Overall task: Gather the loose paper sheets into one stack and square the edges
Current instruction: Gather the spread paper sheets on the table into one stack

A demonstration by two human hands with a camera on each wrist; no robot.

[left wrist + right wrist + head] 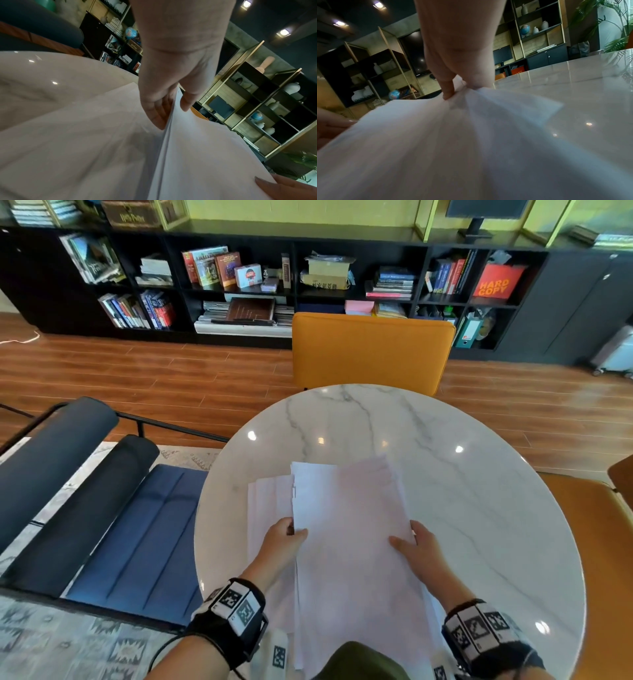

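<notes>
A stack of white paper sheets [349, 529] is raised a little over the round marble table [479, 508], its far edges fanned and uneven. My left hand [286, 537] pinches the stack's left edge [169, 129], thumb on top and fingers beneath. My right hand [416, 546] grips the right edge, thumb [447, 89] pressed on the top sheet [436, 135], fingers under it. More loose sheets [265, 508] lie flat on the table to the left, partly under the raised stack. One sheet's corner [544, 108] sticks out to the right.
An orange chair [371, 350] stands at the table's far side, another orange seat [603, 542] on the right. A dark blue bench [102, 508] sits to the left. A black bookshelf [274, 278] lines the far wall.
</notes>
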